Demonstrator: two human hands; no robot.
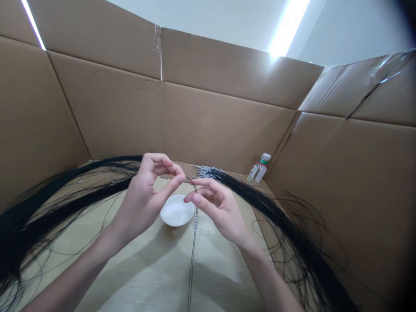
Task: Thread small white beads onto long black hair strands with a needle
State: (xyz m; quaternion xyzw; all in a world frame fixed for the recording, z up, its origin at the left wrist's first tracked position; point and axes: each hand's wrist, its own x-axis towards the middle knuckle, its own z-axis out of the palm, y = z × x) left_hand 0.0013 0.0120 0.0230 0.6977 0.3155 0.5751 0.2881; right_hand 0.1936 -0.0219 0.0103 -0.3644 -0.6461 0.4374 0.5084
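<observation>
My left hand (pixel 147 190) pinches thumb to index finger on the upper end of a dark thin cord (pixel 192 264). A short, thin greyish piece sticks out to the left behind those fingers; I cannot make out what it is. From the pinch the cord bends over and drops past the curled fingers of my right hand (pixel 221 206), whose thumb and fingertips close around it. Just below that hand, small silvery beads (pixel 196 222) sit on the doubled cord. Behind both hands stands a white bowl (pixel 177 221) with pale, tiny contents.
Bundles of black cord arch along the left (pixel 74 206) and right (pixel 279 212) sides. The right bundle ends in many silvery beaded tips (pixel 208 172). A clear bottle (pixel 258 170) with a white cap stands in the back right corner. Cardboard walls (pixel 224 121) enclose the pale work surface (pixel 146 277).
</observation>
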